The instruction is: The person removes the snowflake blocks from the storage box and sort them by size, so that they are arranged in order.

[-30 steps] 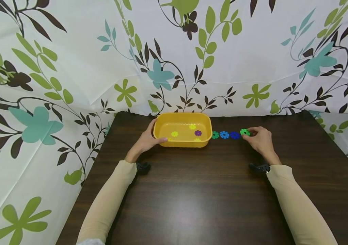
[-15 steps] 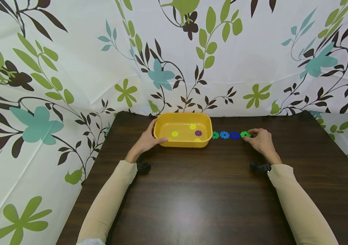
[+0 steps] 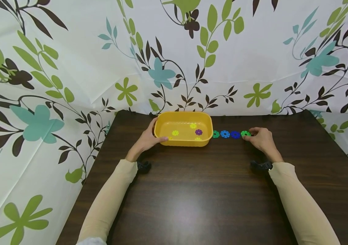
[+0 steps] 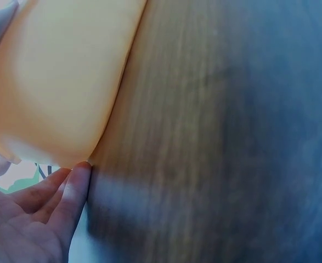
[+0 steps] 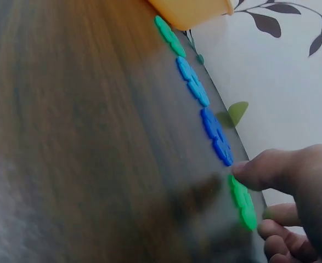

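Note:
A yellow plastic tub [image 3: 184, 143] stands near the table's far edge. My left hand [image 3: 147, 139] grips its left end, thumb over the near rim; in the left wrist view the fingers press against the tub's outer wall [image 4: 56, 82]. To the tub's right runs a row of flower-shaped plastic discs: a green disc [image 3: 216, 134], a light blue disc [image 3: 225, 134], a dark blue disc [image 3: 235, 134] and a bright green disc [image 5: 241, 201]. My right hand [image 3: 262, 139] pinches the bright green one at the row's right end, thumb at its edge, the disc low at the table.
Inside the tub lie several yellow flower discs [image 3: 175, 133] and a purple one [image 3: 199, 132]. A dark wooden table [image 3: 192, 190] extends toward me. Patterned cloth [image 3: 174, 51] hangs behind the far edge and along the left side.
The bright green disc has come down slightly, from a bit above the row to level with it beside the dark blue disc. My left hand and the tub have stayed put.

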`<control>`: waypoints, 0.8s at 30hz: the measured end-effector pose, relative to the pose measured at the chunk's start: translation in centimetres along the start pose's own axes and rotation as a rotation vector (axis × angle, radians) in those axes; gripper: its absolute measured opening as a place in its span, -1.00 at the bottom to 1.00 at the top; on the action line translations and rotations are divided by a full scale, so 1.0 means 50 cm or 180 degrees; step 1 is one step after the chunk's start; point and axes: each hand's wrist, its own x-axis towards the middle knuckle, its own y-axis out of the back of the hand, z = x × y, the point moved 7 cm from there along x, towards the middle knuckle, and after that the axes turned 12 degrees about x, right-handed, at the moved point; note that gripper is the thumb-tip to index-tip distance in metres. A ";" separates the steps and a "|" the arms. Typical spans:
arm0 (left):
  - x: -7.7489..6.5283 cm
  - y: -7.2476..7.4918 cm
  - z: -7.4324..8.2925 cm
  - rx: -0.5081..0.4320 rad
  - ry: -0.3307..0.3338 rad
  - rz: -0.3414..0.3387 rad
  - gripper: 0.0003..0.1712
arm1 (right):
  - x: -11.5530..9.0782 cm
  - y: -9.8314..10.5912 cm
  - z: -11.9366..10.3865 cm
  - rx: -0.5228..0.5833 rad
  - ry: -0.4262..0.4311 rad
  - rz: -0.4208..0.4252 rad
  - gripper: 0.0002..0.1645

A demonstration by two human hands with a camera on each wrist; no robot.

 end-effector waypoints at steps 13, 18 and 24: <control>-0.003 0.005 0.001 -0.0006 -0.0014 0.0011 0.33 | -0.020 -0.044 -0.183 0.0221 0.0823 0.0083 -0.41; -0.001 0.005 -0.001 -0.0018 -0.0003 0.0029 0.32 | -0.016 -0.114 -0.274 0.0189 0.1083 -0.0326 -0.43; 0.001 0.002 -0.003 0.0009 0.0036 -0.0001 0.35 | -0.009 -0.198 -0.360 0.0186 0.1273 -0.0793 -0.40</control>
